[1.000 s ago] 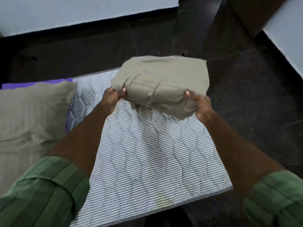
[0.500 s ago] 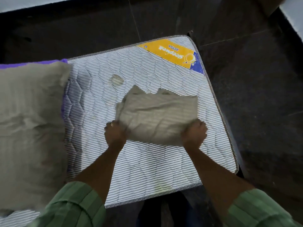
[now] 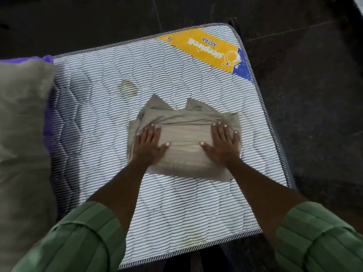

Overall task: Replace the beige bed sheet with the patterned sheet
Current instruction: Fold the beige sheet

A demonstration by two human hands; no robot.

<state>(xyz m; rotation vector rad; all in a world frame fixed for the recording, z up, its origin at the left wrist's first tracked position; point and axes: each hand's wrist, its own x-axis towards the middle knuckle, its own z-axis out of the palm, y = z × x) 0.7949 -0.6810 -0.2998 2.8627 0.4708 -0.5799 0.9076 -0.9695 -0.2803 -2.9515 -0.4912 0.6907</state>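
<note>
Beige pillow [image 3: 23, 124] at left edge of the bare striped mattress [image 3: 94, 107]. Left hand [image 3: 148, 146] and right hand [image 3: 223, 145] press flat, fingers straight, gripping nothing, on the folded beige sheet [image 3: 184, 142] mid-mattress. Risk: loose far corners may let the folds spring open once the hands lift.

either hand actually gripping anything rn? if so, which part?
Nothing is gripped. The left hand and right hand press flat, fingers straight, on top of the folded beige sheet, near its left and right ends, on the mattress.
</note>
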